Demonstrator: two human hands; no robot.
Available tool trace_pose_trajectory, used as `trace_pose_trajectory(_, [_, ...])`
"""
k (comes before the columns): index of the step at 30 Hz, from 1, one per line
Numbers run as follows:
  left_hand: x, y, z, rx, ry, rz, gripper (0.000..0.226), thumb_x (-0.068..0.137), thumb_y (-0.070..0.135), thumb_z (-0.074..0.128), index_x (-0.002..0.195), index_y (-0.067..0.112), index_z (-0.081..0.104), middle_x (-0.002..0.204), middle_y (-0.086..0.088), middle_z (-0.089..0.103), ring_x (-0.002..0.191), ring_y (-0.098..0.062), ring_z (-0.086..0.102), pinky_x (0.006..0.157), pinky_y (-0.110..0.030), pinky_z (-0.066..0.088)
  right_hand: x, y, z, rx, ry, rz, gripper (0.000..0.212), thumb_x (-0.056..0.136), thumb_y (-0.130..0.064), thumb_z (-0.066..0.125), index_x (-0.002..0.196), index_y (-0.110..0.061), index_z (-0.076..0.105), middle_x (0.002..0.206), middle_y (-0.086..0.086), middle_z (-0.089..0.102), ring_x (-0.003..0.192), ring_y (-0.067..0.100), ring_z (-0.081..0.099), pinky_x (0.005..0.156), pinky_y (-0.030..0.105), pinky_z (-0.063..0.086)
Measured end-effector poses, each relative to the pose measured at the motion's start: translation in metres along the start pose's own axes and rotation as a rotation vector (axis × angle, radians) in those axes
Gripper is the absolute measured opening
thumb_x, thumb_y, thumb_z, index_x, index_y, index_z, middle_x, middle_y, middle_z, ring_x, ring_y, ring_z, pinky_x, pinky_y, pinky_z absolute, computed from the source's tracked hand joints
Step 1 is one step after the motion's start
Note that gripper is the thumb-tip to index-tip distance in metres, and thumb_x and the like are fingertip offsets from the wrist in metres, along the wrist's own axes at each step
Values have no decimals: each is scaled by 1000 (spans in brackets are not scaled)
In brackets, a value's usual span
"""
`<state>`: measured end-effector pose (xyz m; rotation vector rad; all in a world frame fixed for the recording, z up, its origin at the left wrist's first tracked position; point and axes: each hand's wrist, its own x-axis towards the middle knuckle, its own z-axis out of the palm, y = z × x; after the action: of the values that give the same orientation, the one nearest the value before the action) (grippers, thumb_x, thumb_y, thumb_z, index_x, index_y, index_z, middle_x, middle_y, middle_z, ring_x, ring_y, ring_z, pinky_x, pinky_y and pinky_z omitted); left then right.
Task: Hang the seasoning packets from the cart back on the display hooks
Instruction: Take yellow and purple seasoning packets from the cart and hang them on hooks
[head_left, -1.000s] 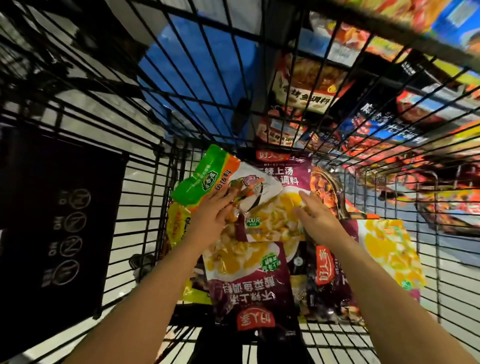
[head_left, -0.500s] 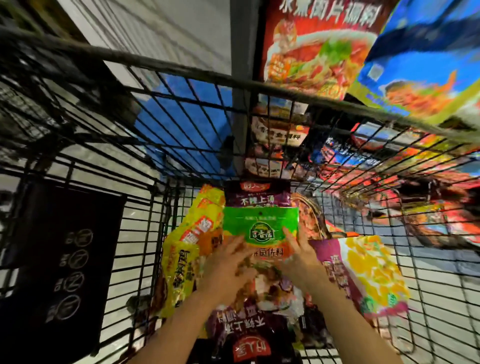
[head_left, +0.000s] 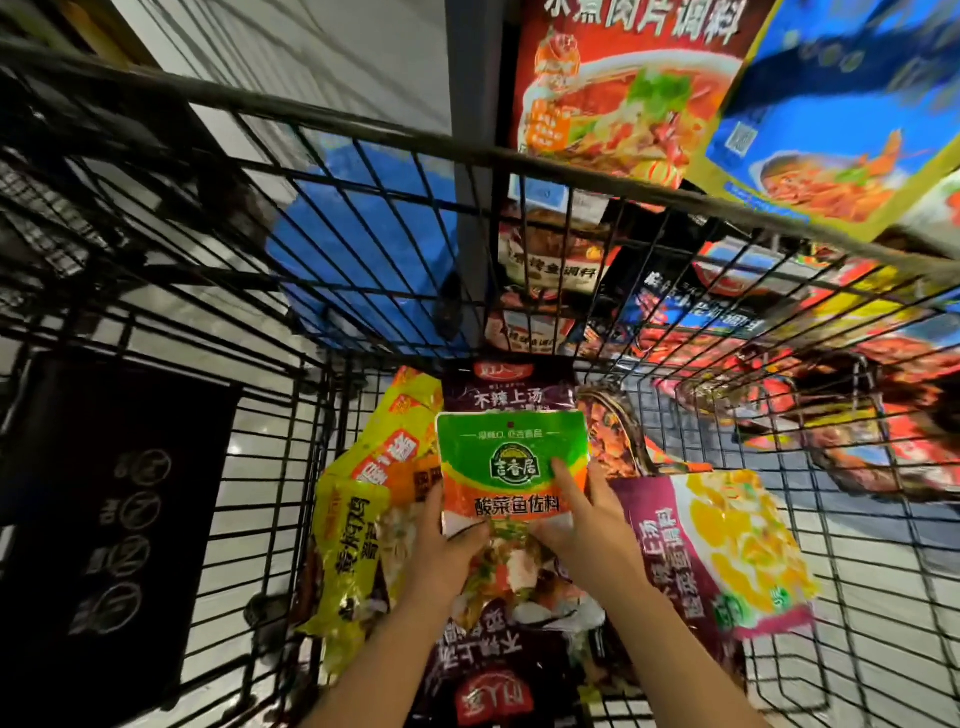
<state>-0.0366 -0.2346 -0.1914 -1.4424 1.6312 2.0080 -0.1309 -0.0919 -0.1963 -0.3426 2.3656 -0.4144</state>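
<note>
Both forearms bare, no sleeves, rings or watch showing.

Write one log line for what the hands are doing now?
both hands: left hand, right hand | hold: green-and-orange seasoning packet | over: black wire cart | hung: no

Green packet (head_left: 511, 470) now upright between both hands, lifted from the pile.

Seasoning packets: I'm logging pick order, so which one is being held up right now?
The green-and-orange packet, pinched by both hands, left and right; the purple and yellow ones lie loose.
</note>
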Motion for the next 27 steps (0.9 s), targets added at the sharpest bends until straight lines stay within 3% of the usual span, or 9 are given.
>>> trace_pose_trajectory(3, [-5, 4, -17, 96, -17, 30, 77, 89, 0, 67, 150, 28, 30, 135, 9, 40, 127, -10, 38, 100, -31, 40, -1, -17, 4, -215, 59, -173, 61, 97, -45, 52, 152, -38, 26, 164, 12, 5, 152, 28, 0, 120, 46, 11])
trace_pose_trajectory(5, [-4, 8, -44, 119, 14, 26, 80, 87, -1, 69, 151, 29, 30, 144, 8, 39, 136, -15, 35, 111, -40, 36, -4, -30, 5, -315, -27, -270, 60, 100, -48, 43, 154, -35, 20, 163, 14, 8, 152, 28, -2, 121, 47, 7])
trace_pose_trajectory(8, [-8, 11, -91, 78, 102, 22, 78, 85, -5, 69, 141, 42, 41, 144, -2, 52, 131, -24, 50, 106, -52, 44, -3, -50, 14, -363, -157, -310, 62, 101, -51, 36, 156, -34, 11, 165, 7, 4, 151, 27, -5, 120, 47, 1])
trace_pose_trajectory(12, [-20, 16, -129, 44, 314, 95, 73, 88, -10, 61, 135, 43, 45, 118, 6, 65, 105, -14, 63, 85, -28, 55, 22, -74, 33, -236, 3, -150, 62, 102, -42, 37, 156, -26, 12, 163, 12, 10, 151, 30, 3, 121, 47, 7])
trace_pose_trajectory(16, [-24, 13, -149, 73, 327, 113, 77, 90, -5, 61, 141, 49, 39, 131, 4, 61, 117, -20, 60, 97, -51, 51, 40, -92, 47, -209, -18, -2, 80, 96, -59, 43, 157, -24, 4, 163, 19, -7, 150, 37, -8, 117, 58, 0])
trace_pose_trajectory(20, [-21, 15, -158, 107, 259, 64, 76, 93, -1, 59, 139, 55, 37, 133, 4, 60, 119, -21, 59, 96, -53, 52, 44, -95, 54, -334, -72, 25, 103, 85, -70, 52, 155, -27, -10, 159, 23, -20, 147, 41, -17, 114, 66, -2])
trace_pose_trajectory(22, [-20, 18, -160, 61, 200, 26, 72, 90, -2, 63, 135, 50, 41, 126, -2, 63, 113, -26, 62, 89, -48, 55, 48, -99, 49, -296, -78, 25, 99, 87, -63, 57, 156, -28, -5, 160, 22, -17, 147, 42, -16, 113, 68, -2])
trace_pose_trajectory(24, [-17, 20, -154, 18, 124, 11, 74, 87, -3, 67, 134, 45, 38, 123, -3, 62, 111, -26, 63, 84, -42, 56, 49, -100, 37, -183, -50, 21, 87, 88, -47, 65, 154, -27, 13, 163, 18, -4, 149, 39, -5, 115, 67, 5])
trace_pose_trajectory(27, [-12, 27, -139, -14, 67, 10, 72, 94, -2, 59, 137, 50, 34, 134, -2, 57, 122, -29, 57, 96, -52, 51, 46, -86, 24, -237, -15, -6, 74, 89, -43, 65, 148, -16, 30, 162, 14, 13, 149, 34, 9, 116, 62, 17])
